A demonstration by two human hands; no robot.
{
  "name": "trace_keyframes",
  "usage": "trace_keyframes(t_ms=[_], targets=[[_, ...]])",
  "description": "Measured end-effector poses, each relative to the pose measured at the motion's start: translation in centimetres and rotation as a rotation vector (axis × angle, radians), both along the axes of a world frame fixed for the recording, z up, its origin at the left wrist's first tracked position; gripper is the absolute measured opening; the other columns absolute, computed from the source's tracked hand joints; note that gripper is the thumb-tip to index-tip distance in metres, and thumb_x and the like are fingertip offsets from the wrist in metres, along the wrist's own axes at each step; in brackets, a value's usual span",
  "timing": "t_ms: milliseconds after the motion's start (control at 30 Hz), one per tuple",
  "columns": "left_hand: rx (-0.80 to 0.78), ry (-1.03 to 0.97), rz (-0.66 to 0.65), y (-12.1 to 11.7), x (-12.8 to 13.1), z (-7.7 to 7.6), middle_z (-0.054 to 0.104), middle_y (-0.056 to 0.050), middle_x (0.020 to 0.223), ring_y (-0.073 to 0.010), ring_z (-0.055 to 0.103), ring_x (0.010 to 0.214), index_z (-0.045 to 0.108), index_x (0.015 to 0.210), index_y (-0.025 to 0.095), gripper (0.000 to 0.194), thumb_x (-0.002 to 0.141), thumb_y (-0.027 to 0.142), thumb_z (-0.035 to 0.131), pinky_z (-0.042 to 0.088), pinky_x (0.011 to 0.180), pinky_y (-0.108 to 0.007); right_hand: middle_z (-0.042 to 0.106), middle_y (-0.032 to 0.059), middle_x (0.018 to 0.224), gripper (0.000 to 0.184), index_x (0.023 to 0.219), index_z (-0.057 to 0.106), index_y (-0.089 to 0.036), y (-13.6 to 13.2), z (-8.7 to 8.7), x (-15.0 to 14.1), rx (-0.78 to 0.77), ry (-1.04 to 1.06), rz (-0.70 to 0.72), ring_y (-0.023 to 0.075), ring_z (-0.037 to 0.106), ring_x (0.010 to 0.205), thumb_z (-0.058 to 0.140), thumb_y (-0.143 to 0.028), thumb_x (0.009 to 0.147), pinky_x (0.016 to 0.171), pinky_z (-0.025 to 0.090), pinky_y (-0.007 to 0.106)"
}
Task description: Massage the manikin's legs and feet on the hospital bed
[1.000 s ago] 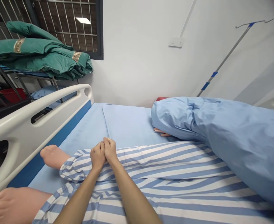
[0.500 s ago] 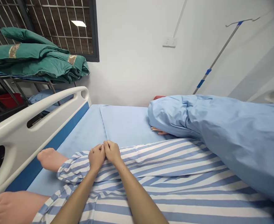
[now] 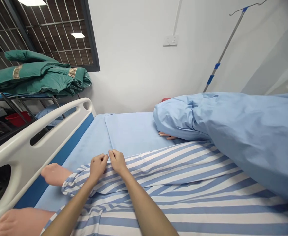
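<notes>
My left hand (image 3: pixel 99 166) is closed, its fingers curled under, above the blue-and-white striped trousers (image 3: pixel 163 164) of a figure lying on the bed. Close beside it, my right hand (image 3: pixel 117 161) is closed too, with a small gap between the two fists. Any cloth pinched in the fingers is hidden from view. The edge of a light blue bed pad (image 3: pixel 131 127) runs up to my right hand. Two smooth, pink, manikin-like feet, a far foot (image 3: pixel 56 174) and a near foot (image 3: pixel 23 221), stick out of the trouser legs at the left.
A bunched light blue quilt (image 3: pixel 244 124) covers the upper body; fingers (image 3: pixel 167 135) show beneath it. The white bed end board (image 3: pixel 60 137) stands at left. Beyond are a folded green quilt (image 3: pixel 43 78), a red basin (image 3: pixel 18 118) and a drip pole (image 3: pixel 225 49).
The fists have moved slightly apart, my left hand going a little left. The view has tilted and shifted slightly. The lying figure's pose looks the same.
</notes>
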State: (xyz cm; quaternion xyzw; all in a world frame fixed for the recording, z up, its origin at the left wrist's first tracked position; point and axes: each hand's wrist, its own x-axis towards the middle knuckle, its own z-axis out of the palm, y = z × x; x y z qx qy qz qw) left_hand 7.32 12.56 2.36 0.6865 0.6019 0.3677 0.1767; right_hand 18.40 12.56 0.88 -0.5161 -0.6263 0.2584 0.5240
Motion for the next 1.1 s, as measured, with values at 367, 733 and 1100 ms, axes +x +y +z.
trace_keyframes(t_ms=[367, 733, 1100], targets=[[0.034, -0.191, 0.171, 0.4, 5.6, -2.1, 0.045, 0.002, 0.047, -0.0092, 0.036, 0.049, 0.041, 0.050, 0.018, 0.038, 0.082, 0.038, 0.033, 0.025, 0.053, -0.024, 0.033, -0.0061, 0.050, 0.037, 0.054, 0.032, -0.020, 0.6, 0.0, 0.6, -0.062, 0.332, -0.036, 0.0090, 0.032, 0.050, 0.038, -0.040, 0.084, 0.047, 0.028, 0.022], [0.013, -0.126, 0.177, 0.2, 5.4, -2.2, 0.039, 0.003, 0.045, -0.0086, 0.030, 0.049, 0.039, 0.046, 0.018, 0.037, 0.079, 0.034, 0.035, 0.020, 0.050, -0.024, 0.036, -0.0055, 0.047, 0.038, 0.050, 0.034, -0.019, -1.1, 2.9, 1.8, -0.066, -0.034, -0.160, 0.0096, 0.034, 0.048, 0.037, -0.036, 0.084, 0.048, 0.022, 0.023], [0.024, -0.093, 0.152, 0.0, 5.7, -1.7, 0.038, 0.004, 0.045, -0.0095, 0.034, 0.050, 0.038, 0.046, 0.019, 0.035, 0.077, 0.033, 0.036, 0.025, 0.051, -0.023, 0.049, -0.0012, 0.052, 0.036, 0.057, 0.048, -0.020, -0.4, -0.1, 3.3, -0.057, -0.145, -0.146, 0.0120, 0.039, 0.052, 0.034, -0.032, 0.088, 0.053, 0.023, 0.026]])
